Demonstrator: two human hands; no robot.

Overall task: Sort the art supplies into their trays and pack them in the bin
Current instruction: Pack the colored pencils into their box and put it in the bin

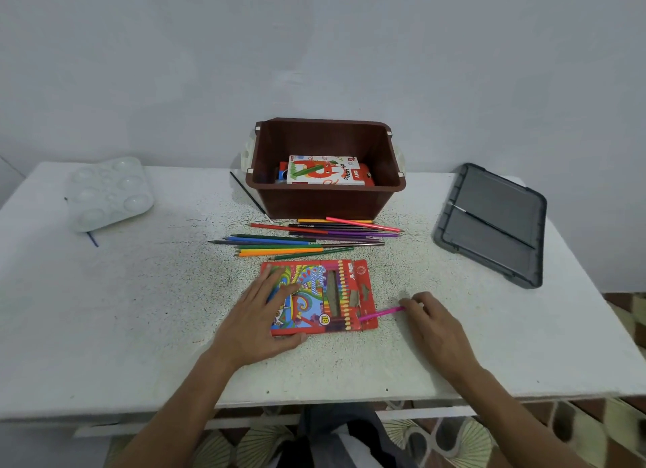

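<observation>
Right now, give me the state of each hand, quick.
Left hand: open, palm flat on the colour pencil box.
Right hand: closed on a pink pencil, feeding it into the box's open end.

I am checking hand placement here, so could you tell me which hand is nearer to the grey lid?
Right. The right hand is below and left of the grey lid; the left hand rests on the pencil box, farther left.
</observation>
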